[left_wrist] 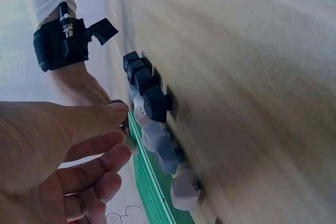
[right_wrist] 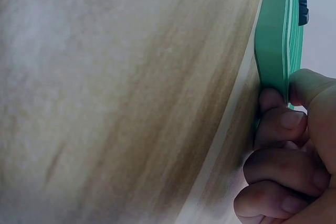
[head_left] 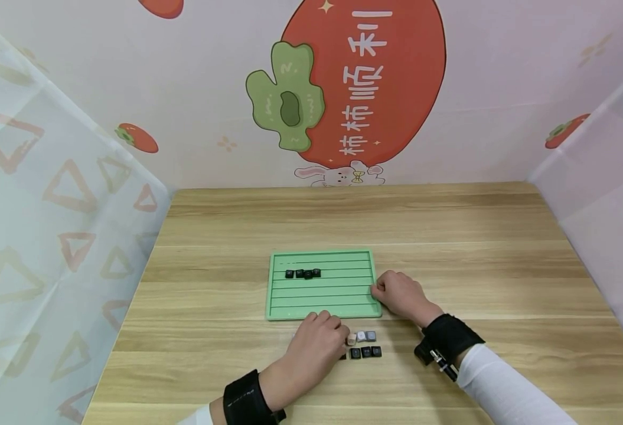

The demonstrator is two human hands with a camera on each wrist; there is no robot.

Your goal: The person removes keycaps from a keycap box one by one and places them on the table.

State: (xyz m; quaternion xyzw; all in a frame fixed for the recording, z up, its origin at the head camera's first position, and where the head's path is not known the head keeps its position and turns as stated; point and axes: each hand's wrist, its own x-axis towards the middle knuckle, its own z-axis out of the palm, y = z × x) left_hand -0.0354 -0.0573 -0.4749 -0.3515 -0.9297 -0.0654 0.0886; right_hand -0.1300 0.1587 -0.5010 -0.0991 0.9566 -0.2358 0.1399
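Note:
A green ridged board (head_left: 322, 300) lies on the table, with several black keycaps (head_left: 308, 274) in a row on its upper left part. My right hand (head_left: 403, 297) grips the board's right edge, thumb on top and curled fingers against the side in the right wrist view. Just below the board's front edge, my left hand (head_left: 316, 348) hovers over the loose keycaps. Its thumb and fingertips pinch a small dark keycap (left_wrist: 125, 124), mostly hidden by the fingers. Beside these fingers stand black keycaps (left_wrist: 156, 103) and pale grey ones (left_wrist: 167, 157).
Two rows of loose keycaps lie in front of the board, the pale row (head_left: 371, 336) nearer to it and the black row (head_left: 377, 351) behind my left hand's fingers. The wooden table (head_left: 449, 236) meets printed cloth walls (head_left: 210, 88) at the back and sides.

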